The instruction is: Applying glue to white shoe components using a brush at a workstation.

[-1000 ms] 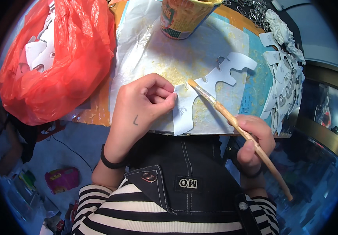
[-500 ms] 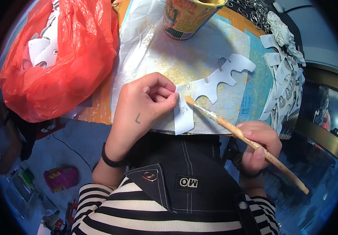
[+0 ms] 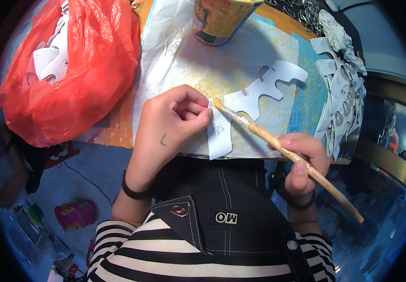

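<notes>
A white, scalloped cut-out piece (image 3: 220,138), like stiff card or leather, lies across the glue-smeared sheet (image 3: 165,61). My left hand (image 3: 167,120) pinches its left edge between thumb and fingers. A small metal ring (image 3: 265,70) shows at the piece's upper edge, farther right. My right hand (image 3: 306,162) is closed round a wooden-handled brush (image 3: 271,140). Its yellowish bristles touch the piece or hover just over it, beside my left fingertips. Behind the piece stands a printed paper tub (image 3: 219,23), with yellowish residue at its rim.
A red plastic bag (image 3: 99,80) with white cut-outs inside takes up the left of the table. Overlapping white pieces (image 3: 334,98) are heaped along the right edge. Beyond them lie a crumpled white cloth (image 3: 337,30) and a tangle of metal rings (image 3: 301,11).
The brush tip has moved up and left, nearer my left fingertips, and my right hand has shifted left and slightly upward. My left hand keeps its pinch on the piece.
</notes>
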The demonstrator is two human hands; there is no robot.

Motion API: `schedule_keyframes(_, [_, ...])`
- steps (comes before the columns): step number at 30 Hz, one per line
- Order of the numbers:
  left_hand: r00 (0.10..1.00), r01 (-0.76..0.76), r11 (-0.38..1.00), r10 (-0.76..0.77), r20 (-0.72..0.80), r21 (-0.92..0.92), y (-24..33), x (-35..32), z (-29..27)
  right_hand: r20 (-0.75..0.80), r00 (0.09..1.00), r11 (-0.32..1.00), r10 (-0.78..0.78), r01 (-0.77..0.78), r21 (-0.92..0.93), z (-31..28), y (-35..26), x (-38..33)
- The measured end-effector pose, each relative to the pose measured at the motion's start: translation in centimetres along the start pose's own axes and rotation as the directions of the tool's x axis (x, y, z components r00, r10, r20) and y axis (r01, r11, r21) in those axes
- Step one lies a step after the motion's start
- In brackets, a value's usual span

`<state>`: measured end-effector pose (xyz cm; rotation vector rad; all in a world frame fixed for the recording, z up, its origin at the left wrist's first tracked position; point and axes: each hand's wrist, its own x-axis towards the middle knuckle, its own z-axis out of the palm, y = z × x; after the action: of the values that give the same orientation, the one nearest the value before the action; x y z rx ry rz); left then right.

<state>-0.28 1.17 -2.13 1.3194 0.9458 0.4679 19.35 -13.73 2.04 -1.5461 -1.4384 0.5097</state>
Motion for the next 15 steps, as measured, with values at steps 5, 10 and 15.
schedule_keyframes(5, [1.0,0.011,1.0,-0.011,0.001,0.006,-0.13,-0.03,-0.03,-0.031,1.0,0.997,-0.006,0.008,0.08,-0.65,0.17,-0.72])
schedule_keyframes(10, [1.0,0.007,1.0,-0.007,-0.001,-0.003,-0.06,-0.01,0.01,0.011,0.998,0.998,-0.062,0.062,0.009,-0.05,0.15,0.03])
schedule_keyframes(15, [1.0,0.007,1.0,-0.008,0.009,0.018,0.09,-0.06,-0.08,-0.007,0.994,0.993,-0.108,0.108,-0.056,-0.51,0.19,-0.29])
